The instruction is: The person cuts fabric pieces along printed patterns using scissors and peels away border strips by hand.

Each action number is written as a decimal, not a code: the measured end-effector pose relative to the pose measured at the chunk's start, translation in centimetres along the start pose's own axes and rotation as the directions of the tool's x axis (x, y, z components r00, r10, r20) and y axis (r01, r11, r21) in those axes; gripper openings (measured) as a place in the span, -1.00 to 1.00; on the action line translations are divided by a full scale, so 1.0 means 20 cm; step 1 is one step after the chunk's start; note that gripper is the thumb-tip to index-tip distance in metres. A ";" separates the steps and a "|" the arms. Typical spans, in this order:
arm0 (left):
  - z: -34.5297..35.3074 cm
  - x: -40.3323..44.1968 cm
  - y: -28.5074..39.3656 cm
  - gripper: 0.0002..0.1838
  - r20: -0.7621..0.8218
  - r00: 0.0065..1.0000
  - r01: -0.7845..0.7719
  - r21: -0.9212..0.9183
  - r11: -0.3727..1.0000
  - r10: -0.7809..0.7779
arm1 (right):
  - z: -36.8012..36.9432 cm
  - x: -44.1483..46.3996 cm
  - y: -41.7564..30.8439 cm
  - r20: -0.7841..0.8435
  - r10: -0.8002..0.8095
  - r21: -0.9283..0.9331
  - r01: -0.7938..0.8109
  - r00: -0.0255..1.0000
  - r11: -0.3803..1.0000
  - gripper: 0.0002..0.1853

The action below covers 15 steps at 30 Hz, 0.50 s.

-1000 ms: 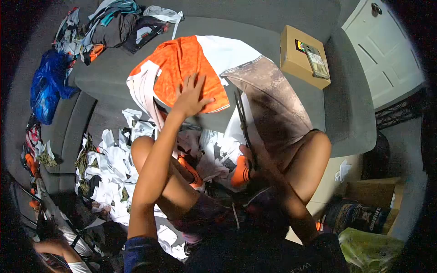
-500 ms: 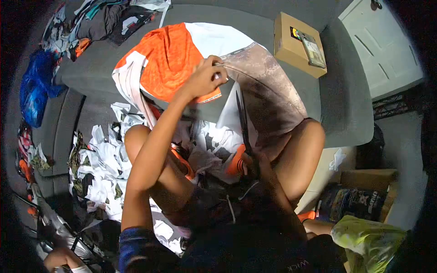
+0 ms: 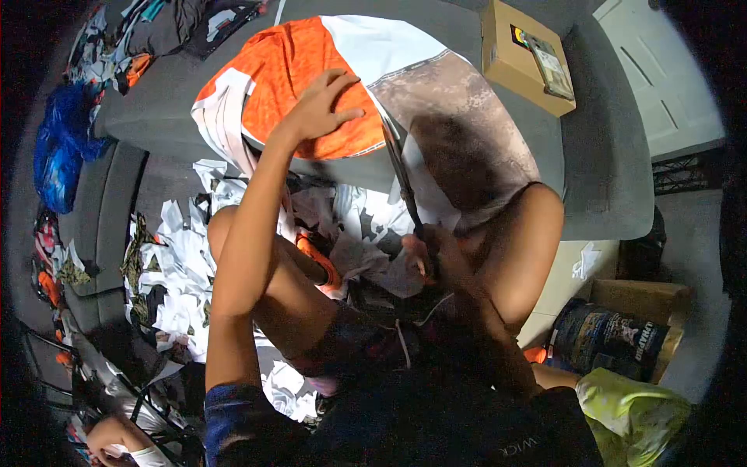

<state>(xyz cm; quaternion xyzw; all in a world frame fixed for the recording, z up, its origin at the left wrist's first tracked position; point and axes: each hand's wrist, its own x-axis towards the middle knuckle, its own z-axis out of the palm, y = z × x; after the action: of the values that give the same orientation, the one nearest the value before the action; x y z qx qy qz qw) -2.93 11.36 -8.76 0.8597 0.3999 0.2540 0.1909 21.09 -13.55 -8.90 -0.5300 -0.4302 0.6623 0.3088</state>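
Observation:
My left hand (image 3: 320, 113) lies with fingers spread on the orange panel (image 3: 284, 74) of a printed fabric piece on the grey couch. My right hand (image 3: 437, 253), in shadow between my knees, is wrapped round the handles of long dark scissors (image 3: 406, 183). Their blades point up to the border between the orange panel and a brown camouflage-patterned panel (image 3: 486, 117). A white panel (image 3: 381, 47) lies at the far side of the cloth. The camouflage part drapes over the couch edge toward my knee. The fingers of my right hand are partly hidden.
White fabric scraps (image 3: 183, 272) are heaped on the floor at left and between my legs. A cardboard box (image 3: 529, 58) sits on the grey couch (image 3: 599, 156). A blue plastic bag (image 3: 62, 148) lies far left. Another person's arm (image 3: 113, 436) shows at lower left.
My left hand has let go of the raised fabric edge and moved left and down onto the orange panel. The scissors have moved up to the panel border. The lifted cloth now lies flatter.

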 end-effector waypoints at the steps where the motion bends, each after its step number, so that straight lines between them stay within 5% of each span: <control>1: 0.03 -0.01 -0.02 -0.37 -0.003 1.000 -0.012 0.060 0.998 0.012 | -0.01 0.01 -0.03 -0.023 0.038 -0.027 -0.039 0.999 0.999 -0.78; 8: 0.07 -0.06 -0.03 -0.15 0.015 0.998 0.052 0.300 0.953 -0.059 | -0.06 0.08 -0.09 -0.113 -0.001 -0.288 -0.032 0.994 0.957 -0.66; 15: 0.05 -0.05 0.02 -0.12 0.029 0.995 0.079 0.318 0.945 -0.093 | -0.09 0.14 -0.20 -0.101 -0.014 -0.376 -0.025 0.995 0.926 -0.62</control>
<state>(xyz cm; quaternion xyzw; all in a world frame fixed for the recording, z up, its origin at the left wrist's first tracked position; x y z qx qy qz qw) -2.69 10.23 -9.65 0.8662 0.4684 0.1592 0.0701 21.87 -8.96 -6.67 -0.6138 -0.5316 0.5402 0.2211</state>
